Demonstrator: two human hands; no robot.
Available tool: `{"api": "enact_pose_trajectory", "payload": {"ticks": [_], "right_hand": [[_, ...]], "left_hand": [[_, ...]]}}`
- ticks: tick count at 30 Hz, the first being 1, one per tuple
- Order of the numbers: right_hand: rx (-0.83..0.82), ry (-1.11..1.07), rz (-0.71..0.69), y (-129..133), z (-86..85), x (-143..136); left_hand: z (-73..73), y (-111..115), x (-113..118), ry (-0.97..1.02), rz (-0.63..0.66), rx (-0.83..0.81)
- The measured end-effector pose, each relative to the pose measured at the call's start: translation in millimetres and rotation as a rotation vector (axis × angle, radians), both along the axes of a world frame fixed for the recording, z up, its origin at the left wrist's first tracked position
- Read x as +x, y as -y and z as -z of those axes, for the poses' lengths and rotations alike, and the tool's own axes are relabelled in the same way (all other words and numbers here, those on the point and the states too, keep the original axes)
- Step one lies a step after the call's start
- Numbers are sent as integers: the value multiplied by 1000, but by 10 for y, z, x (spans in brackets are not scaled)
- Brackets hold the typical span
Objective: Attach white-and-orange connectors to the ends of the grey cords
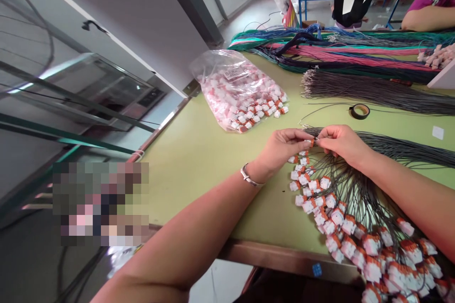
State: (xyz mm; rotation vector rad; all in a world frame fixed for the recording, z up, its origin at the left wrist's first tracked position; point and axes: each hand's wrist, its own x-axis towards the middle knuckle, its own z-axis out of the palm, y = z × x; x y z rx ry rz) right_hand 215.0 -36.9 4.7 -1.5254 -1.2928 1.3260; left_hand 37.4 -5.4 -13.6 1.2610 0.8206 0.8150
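Observation:
My left hand (282, 149) pinches a small white and orange connector housing (310, 143) between thumb and forefinger. Right beside it, my right hand (341, 142) is closed in a pinch on the end of a thin dark wire, its tip at the housing; whether the tip is inside I cannot tell. Under and below my hands fans a heap of dark wires with white and orange connectors (336, 215) on their ends, spilling over the table's front edge. A bundle of dark wires (398, 147) runs off to the right behind my right hand.
A clear plastic bag (227, 85) of connector housings lies open on the green table (199, 161). Behind stand a roll of black tape (359, 111), a grey wire bundle (355, 90) and long coloured wires (355, 52). Another person's arm (426, 16) rests at the far right.

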Motion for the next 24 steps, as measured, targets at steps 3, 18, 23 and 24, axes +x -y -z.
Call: {"api": "enact_pose_trajectory", "payload": {"ticks": [3,18,23,24], "right_hand": [[-53,-44,33,-11,-13,11],[229,277,0,-1,110,6],[218,204,25,1,141,-9],[217,202,23,1,148,-8]], "left_hand": [[53,-21,-30,30,5,-115],[45,9,7,56,-35,-75],[28,32,25,-16,-38,67],[27,36,28,-19,-38,70]]}}
